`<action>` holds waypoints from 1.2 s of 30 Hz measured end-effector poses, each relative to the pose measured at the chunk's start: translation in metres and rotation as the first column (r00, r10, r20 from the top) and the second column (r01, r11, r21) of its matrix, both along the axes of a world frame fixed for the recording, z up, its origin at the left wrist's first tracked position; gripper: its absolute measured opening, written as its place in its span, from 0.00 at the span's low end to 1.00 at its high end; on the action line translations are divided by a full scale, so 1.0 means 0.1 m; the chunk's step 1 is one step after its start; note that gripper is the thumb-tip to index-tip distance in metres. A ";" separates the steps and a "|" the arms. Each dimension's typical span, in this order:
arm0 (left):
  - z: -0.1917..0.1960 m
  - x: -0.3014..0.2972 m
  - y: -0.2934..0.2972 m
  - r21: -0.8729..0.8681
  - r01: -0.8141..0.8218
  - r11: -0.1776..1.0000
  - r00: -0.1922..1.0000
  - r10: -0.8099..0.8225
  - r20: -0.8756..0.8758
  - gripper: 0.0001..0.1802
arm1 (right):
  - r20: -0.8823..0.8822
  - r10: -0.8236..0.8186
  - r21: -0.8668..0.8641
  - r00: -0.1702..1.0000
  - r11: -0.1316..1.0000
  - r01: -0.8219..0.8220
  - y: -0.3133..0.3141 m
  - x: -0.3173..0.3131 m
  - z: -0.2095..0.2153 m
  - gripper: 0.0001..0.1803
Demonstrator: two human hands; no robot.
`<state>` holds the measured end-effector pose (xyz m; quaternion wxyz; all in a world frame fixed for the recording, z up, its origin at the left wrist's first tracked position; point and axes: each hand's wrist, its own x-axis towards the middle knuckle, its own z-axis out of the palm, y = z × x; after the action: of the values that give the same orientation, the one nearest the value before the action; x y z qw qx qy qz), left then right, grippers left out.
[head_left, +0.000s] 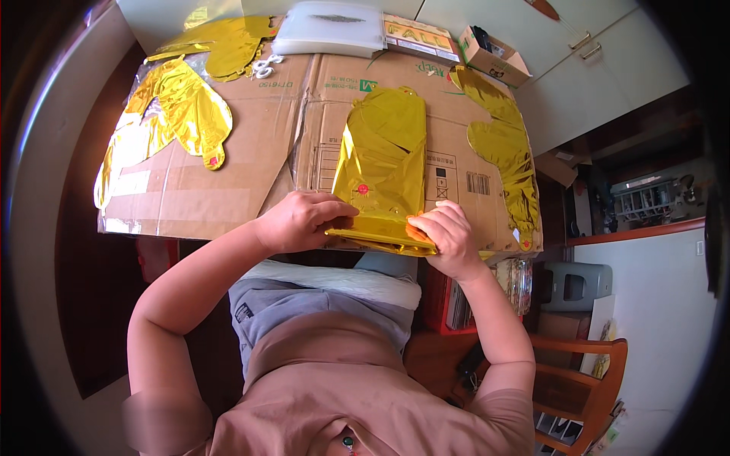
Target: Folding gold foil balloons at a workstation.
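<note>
A flat gold foil balloon (384, 152) lies lengthwise in the middle of the cardboard, with a red round mark on it. Its near end is folded over into a layered strip at the cardboard's front edge. My left hand (300, 219) grips the left end of that fold, its fingers curled and partly hidden. On the right end, my right hand (449, 237) pinches the foil between thumb and fingers. Another deflated gold foil balloon (186, 110) spreads out at the left, and one more gold foil balloon (502, 152) lies along the right edge.
Flattened cardboard (251, 144) covers the table. Along its far side are more gold foil (236, 45), a white cord bundle (265, 66), a translucent plastic sheet stack (327, 26), a printed box (420, 36) and an open small carton (493, 57). A wooden chair (585, 380) stands at lower right.
</note>
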<state>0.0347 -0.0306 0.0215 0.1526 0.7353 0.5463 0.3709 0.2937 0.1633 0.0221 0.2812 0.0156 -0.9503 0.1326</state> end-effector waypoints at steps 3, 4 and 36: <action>-0.01 0.02 0.00 -0.013 -0.014 1.000 1.000 0.014 0.018 0.23 | 0.003 0.019 -0.013 1.000 1.000 -0.019 0.02 -0.01 0.01 0.17; -0.02 0.02 0.00 0.009 -0.020 1.000 1.000 0.020 0.005 0.23 | 0.006 0.025 -0.012 1.000 1.000 -0.025 0.02 -0.01 0.01 0.17; 0.14 0.05 0.06 -0.166 -0.036 0.985 0.995 0.051 0.091 0.22 | 0.116 0.070 -0.151 0.991 0.987 -0.052 0.16 -0.09 0.08 0.18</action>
<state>0.0395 -0.0241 0.0355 0.2304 0.6897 0.5832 0.3621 0.2845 0.1797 0.0297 0.2191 0.0156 -0.9523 0.2119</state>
